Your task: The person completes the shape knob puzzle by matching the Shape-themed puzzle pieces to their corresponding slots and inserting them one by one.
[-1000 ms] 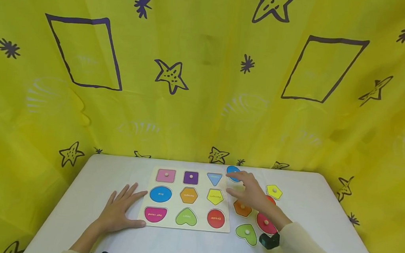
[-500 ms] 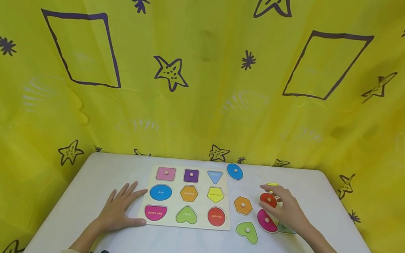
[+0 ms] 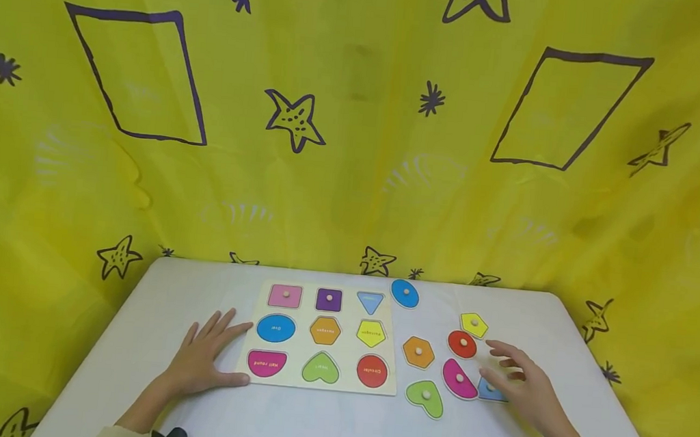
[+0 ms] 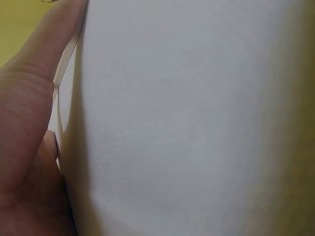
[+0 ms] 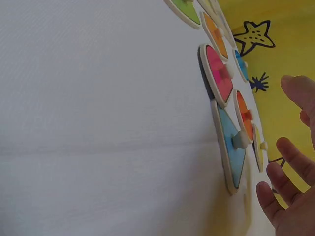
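Observation:
My left hand (image 3: 202, 358) lies spread on the table, index fingertip and thumb at the left edge of the shape puzzle board (image 3: 254, 375). On the board, the pink rectangle piece (image 3: 285, 296) and purple square piece (image 3: 328, 299) sit with their knobs up. My right hand (image 3: 524, 386) hovers with loosely bent fingers over the light blue triangle piece (image 3: 489, 392), partly covering it. In the right wrist view, a gap shows between these fingers and the triangle's knob (image 5: 240, 140). Beside the triangle lie the magenta half-round piece (image 3: 459, 379) and red circle piece (image 3: 462, 345).
More knobbed pieces lie right of the board: a blue oval (image 3: 405, 293), a yellow pentagon (image 3: 474, 325), an orange hexagon (image 3: 418, 352) and a green heart (image 3: 425, 398). A yellow patterned curtain (image 3: 351, 198) hangs behind the white table (image 3: 309, 424).
My right hand has moved from the board's upper right, near the blue oval, rightward across the loose pieces to the light blue triangle. My left hand keeps its place at the board.

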Demonstrator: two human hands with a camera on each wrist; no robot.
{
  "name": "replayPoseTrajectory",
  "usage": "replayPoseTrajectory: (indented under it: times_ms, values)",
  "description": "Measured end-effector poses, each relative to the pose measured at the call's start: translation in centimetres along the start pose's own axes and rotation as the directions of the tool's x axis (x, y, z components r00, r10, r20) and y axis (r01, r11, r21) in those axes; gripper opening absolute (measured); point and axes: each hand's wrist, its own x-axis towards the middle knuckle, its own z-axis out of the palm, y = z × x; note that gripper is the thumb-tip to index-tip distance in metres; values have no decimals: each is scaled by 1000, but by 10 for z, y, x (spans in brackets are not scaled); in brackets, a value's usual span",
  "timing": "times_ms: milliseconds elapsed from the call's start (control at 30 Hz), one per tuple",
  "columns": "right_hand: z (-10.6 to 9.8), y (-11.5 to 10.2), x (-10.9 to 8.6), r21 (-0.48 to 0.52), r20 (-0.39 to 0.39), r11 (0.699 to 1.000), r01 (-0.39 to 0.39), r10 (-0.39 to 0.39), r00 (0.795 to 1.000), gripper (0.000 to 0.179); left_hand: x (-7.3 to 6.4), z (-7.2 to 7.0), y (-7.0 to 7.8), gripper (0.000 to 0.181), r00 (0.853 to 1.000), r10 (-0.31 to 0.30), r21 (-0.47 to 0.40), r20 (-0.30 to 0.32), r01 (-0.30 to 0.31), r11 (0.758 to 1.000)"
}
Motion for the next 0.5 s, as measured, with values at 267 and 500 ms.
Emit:
replayPoseTrajectory:
  times_ms: [267,500]
  values:
    - [7,16,-14,19,-30,1000,-8,8,1000,49,3,-7,3,100,997,-50,33,66,48,998]
    - [8,23,-19,-66,37,996,-65,68,997,51,2,-6,3,99,996,-54,30,66,53,998]
